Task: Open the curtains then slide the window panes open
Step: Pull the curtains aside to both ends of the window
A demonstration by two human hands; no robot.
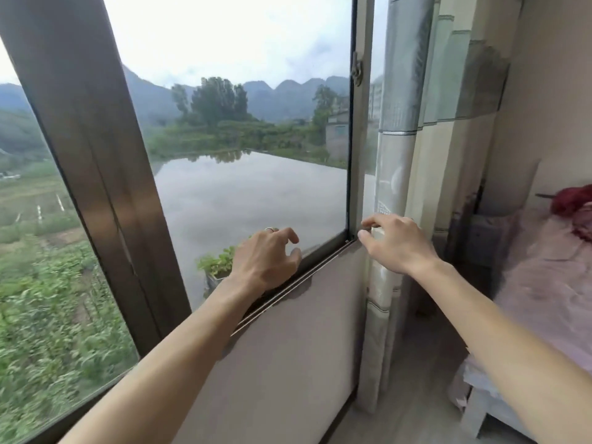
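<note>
The curtain [426, 161], pale with grey-green bands, hangs bunched at the right side of the window. A wide brown window frame post [96, 161] slants across the left. A thin pane stile [358, 149] with a latch [356, 70] stands at the right, just left of the curtain. Between the post and the stile the view outside is sharp; whether glass is there I cannot tell. My left hand [266, 261], wearing a ring, rests on the sill track [307, 277] with loosely curled fingers and holds nothing. My right hand [394, 241] touches the foot of the stile with thumb and forefinger tips.
Below the window is a plain wall [288, 363]. A bed with pink bedding [551, 283] and a red item [573, 198] stands at the right, close to the curtain. Outside are a pond, fields and hills. A floor strip [416, 395] runs between wall and bed.
</note>
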